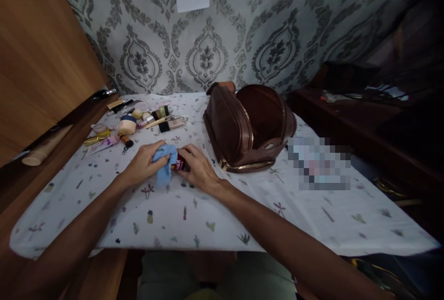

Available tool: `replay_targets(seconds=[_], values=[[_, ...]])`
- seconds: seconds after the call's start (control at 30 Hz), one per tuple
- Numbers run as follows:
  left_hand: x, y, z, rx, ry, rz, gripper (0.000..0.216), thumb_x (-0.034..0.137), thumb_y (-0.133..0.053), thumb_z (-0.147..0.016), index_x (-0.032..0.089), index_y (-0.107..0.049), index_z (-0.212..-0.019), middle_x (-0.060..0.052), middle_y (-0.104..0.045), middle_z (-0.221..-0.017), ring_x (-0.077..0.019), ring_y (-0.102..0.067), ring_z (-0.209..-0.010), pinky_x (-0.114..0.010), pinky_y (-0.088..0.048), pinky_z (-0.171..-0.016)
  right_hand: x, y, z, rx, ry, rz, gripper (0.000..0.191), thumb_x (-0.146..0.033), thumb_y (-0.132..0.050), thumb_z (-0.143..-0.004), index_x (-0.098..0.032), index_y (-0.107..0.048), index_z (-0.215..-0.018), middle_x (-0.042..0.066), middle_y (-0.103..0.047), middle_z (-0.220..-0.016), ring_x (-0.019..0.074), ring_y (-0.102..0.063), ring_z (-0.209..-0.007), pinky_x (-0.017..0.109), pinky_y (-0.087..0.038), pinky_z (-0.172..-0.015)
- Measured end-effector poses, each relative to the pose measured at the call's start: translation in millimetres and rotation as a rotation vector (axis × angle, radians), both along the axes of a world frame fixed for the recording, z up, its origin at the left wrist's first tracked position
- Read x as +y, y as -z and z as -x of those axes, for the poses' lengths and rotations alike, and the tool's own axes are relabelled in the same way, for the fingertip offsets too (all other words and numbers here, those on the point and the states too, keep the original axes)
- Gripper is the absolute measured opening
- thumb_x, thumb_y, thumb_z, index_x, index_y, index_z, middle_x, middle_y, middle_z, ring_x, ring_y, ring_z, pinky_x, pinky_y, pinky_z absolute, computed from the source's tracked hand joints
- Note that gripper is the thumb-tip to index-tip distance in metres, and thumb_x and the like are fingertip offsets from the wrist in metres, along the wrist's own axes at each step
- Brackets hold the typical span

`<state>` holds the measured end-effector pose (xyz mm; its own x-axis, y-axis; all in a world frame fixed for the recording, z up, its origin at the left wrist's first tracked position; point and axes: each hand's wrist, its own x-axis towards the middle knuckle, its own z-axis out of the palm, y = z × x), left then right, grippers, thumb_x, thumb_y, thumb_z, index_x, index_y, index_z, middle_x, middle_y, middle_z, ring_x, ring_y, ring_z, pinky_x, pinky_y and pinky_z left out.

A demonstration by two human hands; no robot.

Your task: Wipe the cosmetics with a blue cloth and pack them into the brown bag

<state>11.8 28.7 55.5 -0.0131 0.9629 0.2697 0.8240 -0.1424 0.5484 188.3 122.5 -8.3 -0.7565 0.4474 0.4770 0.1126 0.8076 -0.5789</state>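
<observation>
My left hand (142,165) is closed on a light blue cloth (164,163), which wraps over one end of a small dark red container (179,162) with pale lettering. The other end of this container is gripped in the fingers of my right hand (199,168). Its exact kind is hidden by the cloth and my fingers. Both hands are held together above the front middle of the table. Just right of them stands a brown leather bag (225,126), its zipper undone and its dark inside showing.
Several cosmetics lie at the left, among them a cream jar (127,124), a tube (104,145) and a foundation bottle (172,124). A printed white cloth (215,226) covers the table. A wooden panel (45,50) rises at the left; a blurred-out item (319,161) lies at the right.
</observation>
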Motion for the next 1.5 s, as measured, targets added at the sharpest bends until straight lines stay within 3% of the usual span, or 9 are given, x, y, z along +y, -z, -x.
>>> replay_targets(seconds=[0.13,0.3,0.47,0.67,0.93,1.13,1.4,1.5], values=[[3.5,4.7,7.1,-0.001,-0.022,-0.024,0.022,0.039,-0.046,-0.086,0.019,-0.054,-0.080,0.002,-0.055,-0.070,-0.0157,-0.052,-0.067,-0.027,-0.042,-0.066,0.4,1.7,1.7,0.010,-0.059,-0.055,0.046,-0.009,-0.068,-0.081,-0.019,-0.060,-0.125,0.012,-0.058,-0.119,0.0256,-0.054,-0.111,0.042,-0.050,-0.097],[8.9,14.3,19.9,0.004,0.071,-0.050,0.034,0.017,-0.043,-0.078,0.017,-0.068,-0.101,-0.006,-0.068,-0.102,-0.0224,-0.061,-0.097,-0.033,-0.046,-0.092,4.3,5.6,2.5,0.058,-0.104,-0.027,0.053,-0.011,-0.071,-0.081,-0.023,-0.058,-0.130,0.010,-0.059,-0.123,0.0253,-0.055,-0.115,0.044,-0.049,-0.102],[13.0,22.3,26.3,0.004,0.098,0.041,0.048,0.009,-0.041,-0.067,0.019,-0.072,-0.103,-0.004,-0.067,-0.096,-0.0216,-0.062,-0.096,-0.033,-0.048,-0.092,7.4,5.2,1.6,0.116,-0.155,0.081,0.052,-0.013,-0.074,-0.080,-0.021,-0.060,-0.129,0.010,-0.062,-0.123,0.0230,-0.059,-0.114,0.041,-0.050,-0.101],[15.5,25.0,26.8,0.000,0.080,0.075,0.038,0.014,-0.043,-0.074,0.018,-0.070,-0.101,-0.005,-0.067,-0.093,-0.0225,-0.062,-0.093,-0.033,-0.049,-0.086,13.6,5.9,2.7,0.167,-0.089,0.257,0.054,-0.020,-0.082,-0.073,-0.020,-0.064,-0.124,0.006,-0.065,-0.109,0.0210,-0.063,-0.099,0.035,-0.053,-0.088],[11.8,28.6,21.0,0.053,0.052,-0.060,0.052,0.005,-0.042,-0.070,0.018,-0.072,-0.110,-0.006,-0.064,-0.100,-0.0222,-0.061,-0.097,-0.035,-0.049,-0.091,12.7,3.7,1.1,0.073,-0.094,0.235,0.057,-0.025,-0.082,-0.074,-0.022,-0.063,-0.128,0.007,-0.063,-0.108,0.0220,-0.062,-0.098,0.039,-0.051,-0.089],[9.4,33.0,19.5,0.092,0.028,-0.159,0.050,0.005,-0.043,-0.075,0.019,-0.072,-0.114,-0.007,-0.061,-0.111,-0.0220,-0.061,-0.104,-0.035,-0.050,-0.094,10.4,-0.6,-0.1,0.019,-0.069,0.197,0.057,-0.026,-0.081,-0.075,-0.022,-0.063,-0.129,0.007,-0.062,-0.109,0.0224,-0.061,-0.098,0.039,-0.049,-0.088],[4.7,26.0,11.1,0.124,0.123,-0.319,0.052,-0.002,-0.043,-0.075,0.021,-0.073,-0.111,-0.006,-0.057,-0.110,-0.0190,-0.059,-0.103,-0.032,-0.051,-0.091,7.3,-9.6,-1.4,0.002,-0.041,0.241,0.046,-0.025,-0.080,-0.075,-0.016,-0.067,-0.118,0.006,-0.062,-0.096,0.0201,-0.060,-0.088,0.034,-0.049,-0.081],[3.1,24.0,8.3,0.165,0.177,-0.357,0.056,-0.005,-0.041,-0.073,0.022,-0.073,-0.110,-0.006,-0.056,-0.112,-0.0188,-0.058,-0.105,-0.032,-0.050,-0.089,9.0,-5.8,1.2,0.043,-0.016,0.330,0.042,-0.026,-0.080,-0.073,-0.016,-0.070,-0.112,0.005,-0.063,-0.094,0.0194,-0.061,-0.086,0.033,-0.050,-0.080]])
